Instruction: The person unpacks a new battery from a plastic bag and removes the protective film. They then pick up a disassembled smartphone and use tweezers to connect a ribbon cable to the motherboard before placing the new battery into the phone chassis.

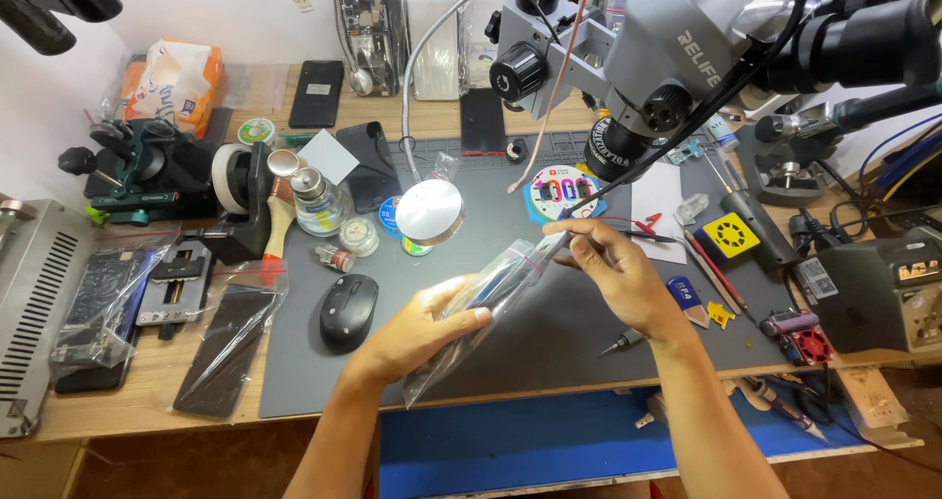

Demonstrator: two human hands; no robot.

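Bag (pixel 491 308) (clear plastic, dark phone inside) between both hands

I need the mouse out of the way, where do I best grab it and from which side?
Take the black mouse from above, fingers on its two long sides near the middle. It lies flat on the grey mat, hump up, and a small bottle stands close behind it.

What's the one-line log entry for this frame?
left hand: holds clear plastic bag | right hand: pinches bag's top end | below: grey mat | nearby: black mouse, microscope
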